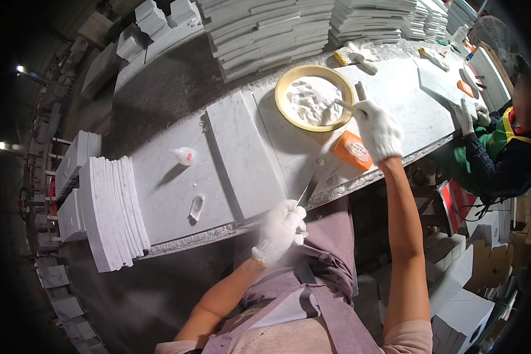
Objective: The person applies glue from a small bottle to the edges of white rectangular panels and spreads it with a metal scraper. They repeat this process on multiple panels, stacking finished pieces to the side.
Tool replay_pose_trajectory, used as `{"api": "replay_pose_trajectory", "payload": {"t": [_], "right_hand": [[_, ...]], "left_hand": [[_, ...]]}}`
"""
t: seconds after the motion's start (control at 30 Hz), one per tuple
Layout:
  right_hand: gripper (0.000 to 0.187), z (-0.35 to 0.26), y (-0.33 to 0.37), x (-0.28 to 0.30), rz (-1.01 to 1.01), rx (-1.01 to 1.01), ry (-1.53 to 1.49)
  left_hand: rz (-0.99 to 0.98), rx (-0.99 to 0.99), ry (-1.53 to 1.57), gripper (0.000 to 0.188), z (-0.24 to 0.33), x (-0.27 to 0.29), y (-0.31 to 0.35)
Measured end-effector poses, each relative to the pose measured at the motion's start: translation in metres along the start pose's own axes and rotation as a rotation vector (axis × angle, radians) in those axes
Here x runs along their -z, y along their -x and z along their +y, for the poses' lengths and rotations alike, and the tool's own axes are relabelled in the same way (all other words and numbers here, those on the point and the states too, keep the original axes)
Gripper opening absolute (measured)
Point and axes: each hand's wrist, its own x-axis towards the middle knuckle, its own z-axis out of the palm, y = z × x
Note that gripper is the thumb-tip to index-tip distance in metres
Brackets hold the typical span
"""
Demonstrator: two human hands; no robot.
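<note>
My left hand [279,233], in a white knit glove, is closed on a thin scraper [310,187] by the table's front edge; its flat blade points up and right. My right hand [379,131], gloved alike, is at the right rim of a yellowish bowl [281,105]. Its fingers are closed around a slim flat tool [346,106] that reaches over the white powder [314,101] inside; the exact kind of tool is unclear. Just below the bowl sits an orange sanding pad [353,151]. A long pale marble slab [242,159] lies left of the bowl.
A small squeeze bottle [184,156] and a whitish oblong piece [196,207] lie on the table's left part. Marble tile stacks stand at the left end [113,209] and far side [268,35]. Loose gloves [358,55] lie beyond the bowl. A co-worker [495,141] handles a slab at right.
</note>
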Motion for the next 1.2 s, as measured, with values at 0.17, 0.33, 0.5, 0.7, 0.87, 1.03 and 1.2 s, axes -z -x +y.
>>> {"api": "replay_pose_trajectory", "payload": {"t": [0.17,0.33,0.5,0.7,0.87,1.03,1.2], "right_hand": [[0.023,0.006,0.095,0.028,-0.123,-0.370,-0.733],[0.025,-0.009,0.180,-0.034,-0.192,-0.662,-0.829],[0.041,-0.006,0.182,-0.056,-0.245,-0.297,-0.590],[0.039,-0.026,0.186,-0.052,-0.346,-0.111,-0.476],[0.039,-0.022,0.176,-0.046,-0.148,-0.065,-0.592],[0.039,-0.019,0.179,-0.044,-0.436,0.004,-0.386],[0.032,-0.020,0.175,-0.040,-0.280,-0.075,-0.486]], "left_hand": [[-0.060,0.008,-0.049,0.033,0.003,-0.003,-0.013],[-0.066,0.046,-0.050,0.032,0.000,-0.005,-0.023],[-0.056,0.042,-0.079,0.029,0.001,-0.003,-0.024],[-0.039,0.038,-0.152,0.023,0.004,-0.002,-0.026],[-0.043,0.015,-0.134,0.021,0.004,-0.003,-0.026],[-0.048,-0.025,-0.194,0.022,0.006,-0.002,-0.025],[-0.024,-0.053,-0.230,0.021,0.007,-0.004,-0.023]]}}
